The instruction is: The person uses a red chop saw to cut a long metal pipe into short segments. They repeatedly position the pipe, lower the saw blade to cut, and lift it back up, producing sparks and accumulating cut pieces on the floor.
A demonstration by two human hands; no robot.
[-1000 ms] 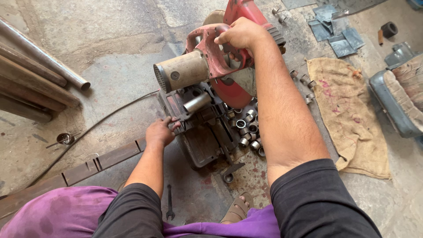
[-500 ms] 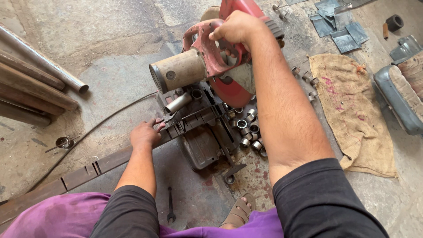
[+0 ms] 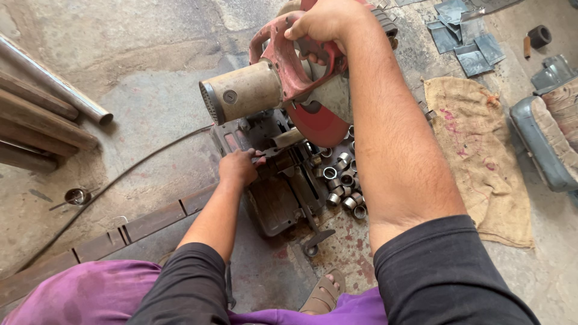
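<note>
A red chop saw [image 3: 283,72] with a dusty tan motor housing stands on the concrete floor in the head view. My right hand [image 3: 322,21] is shut on its red top handle, and the red cutting disc [image 3: 316,123] hangs raised above the base. Below it, my left hand [image 3: 238,167] grips the dark clamp handle [image 3: 274,162] at the vise on the dark steel base [image 3: 277,201]. Several short cut metal rings [image 3: 340,180] lie heaped just right of the vise.
Long metal pipes [image 3: 54,108] lie at the left. A flat steel bar [image 3: 120,232] runs from the saw base to the lower left, with a black cable [image 3: 120,177] above it. A burlap sack [image 3: 481,156] and metal plates [image 3: 463,39] lie at the right. My sandalled foot [image 3: 325,295] rests near the base.
The saw head has lifted slightly, showing more of the disc. My left hand stays at the vise clamp handle, and my right hand keeps its hold on the saw handle.
</note>
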